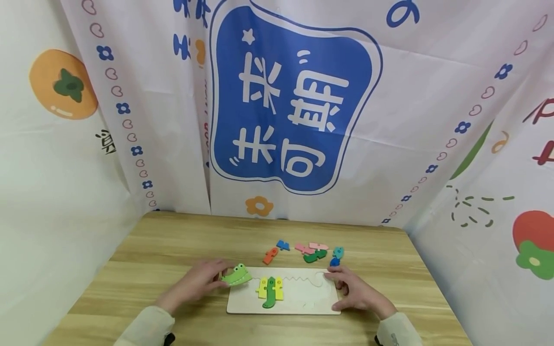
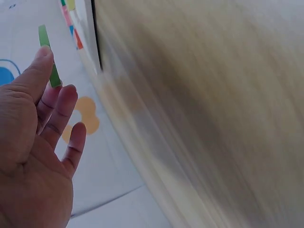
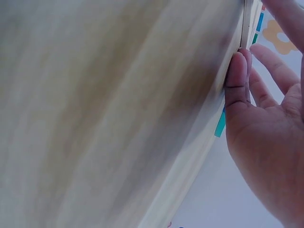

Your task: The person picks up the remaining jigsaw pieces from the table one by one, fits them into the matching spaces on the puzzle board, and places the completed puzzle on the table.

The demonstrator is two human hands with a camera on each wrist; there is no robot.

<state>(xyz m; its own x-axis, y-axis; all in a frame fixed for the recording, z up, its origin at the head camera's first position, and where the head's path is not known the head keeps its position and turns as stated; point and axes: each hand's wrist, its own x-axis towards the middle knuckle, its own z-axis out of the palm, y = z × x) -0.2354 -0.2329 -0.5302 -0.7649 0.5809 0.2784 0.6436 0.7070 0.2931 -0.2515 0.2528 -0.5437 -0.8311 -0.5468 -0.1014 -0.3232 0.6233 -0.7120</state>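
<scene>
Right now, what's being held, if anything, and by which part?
The left hand pinches the crocodile-head puzzle piece by its left edge. The right hand touches the right end of the wooden puzzle board; whether it grips is unclear.

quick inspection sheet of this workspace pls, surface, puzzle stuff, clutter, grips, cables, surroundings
Surface: wood-grain table
Job's things: pale board lying on the table; green curved piece between two yellow pieces on it; crocodile head piece at its left end; loose pieces beyond its far edge, including orange, blue, pink and teal
Clutter: nothing seen besides puzzle parts
Left grip: pinches the crocodile head piece
Right grip: touches the board's right end; how firmly cannot be told
Cables: nothing seen
Surroundings: printed white cloth behind and at both sides, with a blue panel of white characters
</scene>
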